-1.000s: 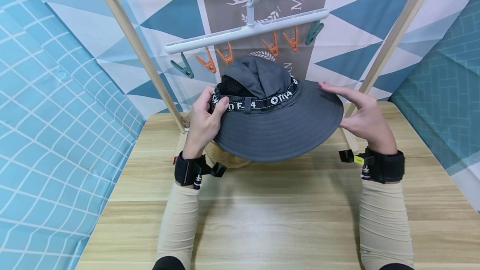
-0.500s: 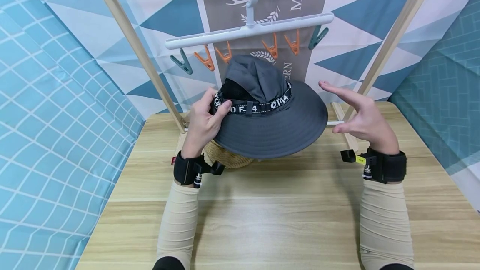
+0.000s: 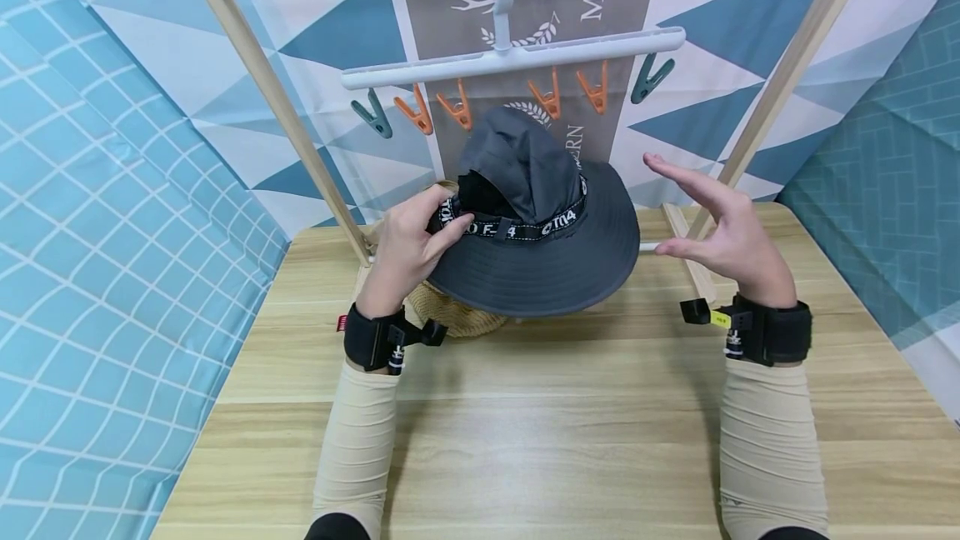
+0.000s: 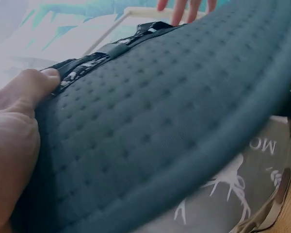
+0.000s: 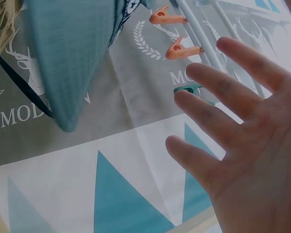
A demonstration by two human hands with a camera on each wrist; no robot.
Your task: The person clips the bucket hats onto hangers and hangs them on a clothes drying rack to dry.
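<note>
The left hand [image 3: 405, 248] pinches the dark hat [image 3: 540, 269] at centre frame, raised but not clipped.
The right hand [image 3: 727, 236], at right, holds nothing, fingers apart from the hat; a woven item [image 3: 453, 313] lies partly hidden below; at upper centre, the clips [image 3: 596, 93] under the hanger [image 3: 517, 59] look unused, clipping apparently undone.

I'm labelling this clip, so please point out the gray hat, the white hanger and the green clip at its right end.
Gray hat [image 3: 538, 195]: head view, on its crown.
White hanger [image 3: 519, 62]: head view, mid-bar.
Green clip [image 3: 642, 85]: head view, on its body.
</note>
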